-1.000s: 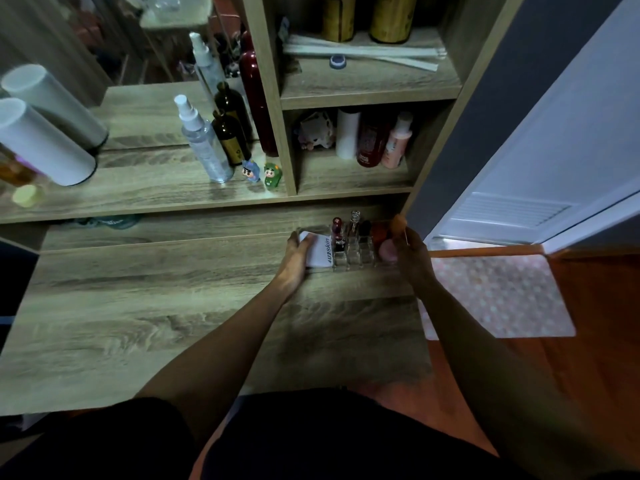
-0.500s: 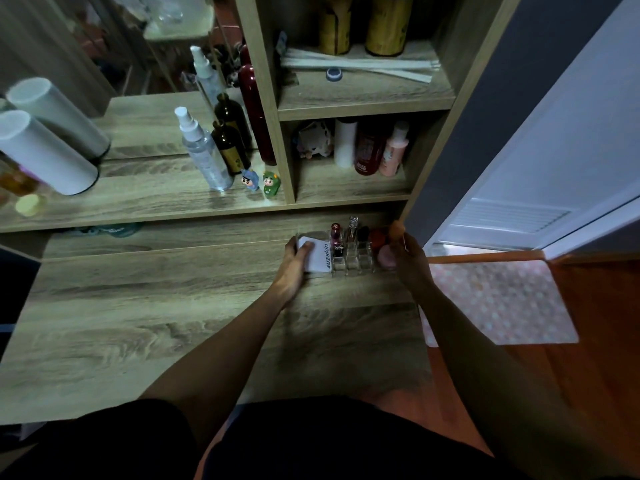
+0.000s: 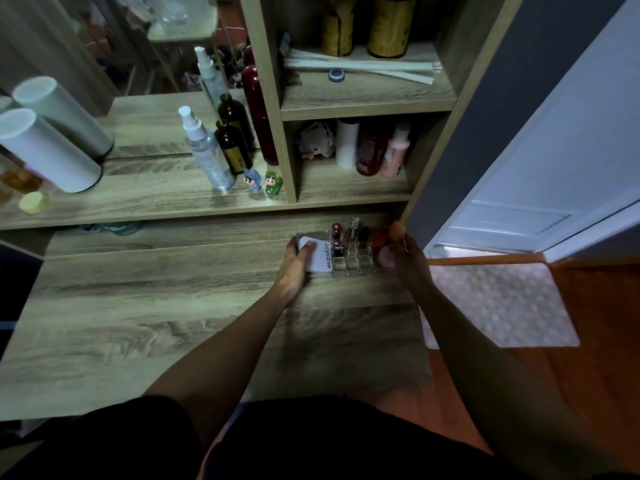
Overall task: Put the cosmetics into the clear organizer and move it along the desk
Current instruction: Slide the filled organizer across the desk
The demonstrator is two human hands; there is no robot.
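The organizer (image 3: 349, 259) sits on the desk (image 3: 145, 306) at its far right end, just below the shelf unit (image 3: 356, 199), gripped from both ends. The left hand (image 3: 294, 266) is wrapped around its left end, thumb lying on a white box (image 3: 320, 258) that fills that side. The right hand (image 3: 407, 263) closes on the right end, fingers curled around a pink puff (image 3: 385, 257); whether it also holds the thin stick by its knuckles cannot be told. Between the two hands stand a lipstick (image 3: 336, 237), a clear-capped tube (image 3: 353, 233) and a dark brush head (image 3: 363, 235), upright in the small cells. Beyond the left hand, two figurines (image 3: 265, 181) stand on the shelf beside a spray bottle (image 3: 206, 150). Past the right hand lies a dotted mat (image 3: 502, 303) on the floor.
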